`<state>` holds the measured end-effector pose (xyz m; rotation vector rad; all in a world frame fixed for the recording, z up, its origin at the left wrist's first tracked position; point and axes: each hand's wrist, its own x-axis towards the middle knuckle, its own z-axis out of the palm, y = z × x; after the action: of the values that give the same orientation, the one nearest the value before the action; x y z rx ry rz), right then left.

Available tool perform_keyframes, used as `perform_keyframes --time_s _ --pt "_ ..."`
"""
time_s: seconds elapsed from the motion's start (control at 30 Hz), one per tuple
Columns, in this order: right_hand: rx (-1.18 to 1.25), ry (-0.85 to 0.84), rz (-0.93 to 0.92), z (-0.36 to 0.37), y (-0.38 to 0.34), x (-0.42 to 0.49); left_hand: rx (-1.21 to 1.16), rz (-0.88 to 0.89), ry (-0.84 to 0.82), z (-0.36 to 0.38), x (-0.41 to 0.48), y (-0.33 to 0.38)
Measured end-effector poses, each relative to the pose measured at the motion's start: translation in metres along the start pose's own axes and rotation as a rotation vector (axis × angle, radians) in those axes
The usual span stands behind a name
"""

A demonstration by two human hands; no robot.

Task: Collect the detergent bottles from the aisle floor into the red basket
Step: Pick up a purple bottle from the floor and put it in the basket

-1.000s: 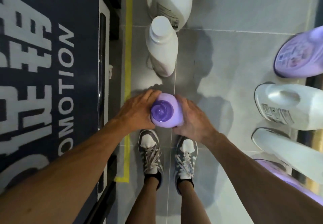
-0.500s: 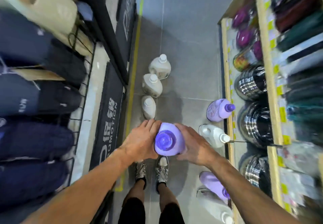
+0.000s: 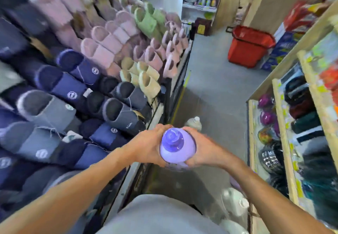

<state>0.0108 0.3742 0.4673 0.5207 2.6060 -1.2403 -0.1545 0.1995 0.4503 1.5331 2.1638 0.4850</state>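
Here the lilac plastic detergent bottle [image 3: 177, 147] stands upright at waist height, purple cap up, with the left hand [image 3: 148, 146] and right hand [image 3: 204, 151] curled round opposite flanks. The red plastic basket [image 3: 250, 45] sits well apart, ahead and rightward at the far right edge of the grey aisle floor [image 3: 210, 87], so the right hand is nearer to it.
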Motion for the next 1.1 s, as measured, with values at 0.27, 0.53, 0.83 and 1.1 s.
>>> perform_keyframes --time_s 0.27,0.53,0.83,1.1 --pt "-0.073 -0.304 -0.303 -0.002 -0.066 0.028 0.094 -0.360 0.238 -0.017 -0.097 0.019" --pt "-0.158 -0.631 -0.614 0.073 -0.145 0.025 -0.025 -0.791 0.488 0.015 -0.236 0.064" --pt "-0.282 -1.006 -0.898 0.245 -0.263 -0.081 -0.208 -1.211 0.873 0.095 -0.458 0.149" --pt "-0.373 -1.262 -1.156 0.399 -0.336 -0.241 -0.110 -1.532 0.908 0.172 -0.641 0.258"
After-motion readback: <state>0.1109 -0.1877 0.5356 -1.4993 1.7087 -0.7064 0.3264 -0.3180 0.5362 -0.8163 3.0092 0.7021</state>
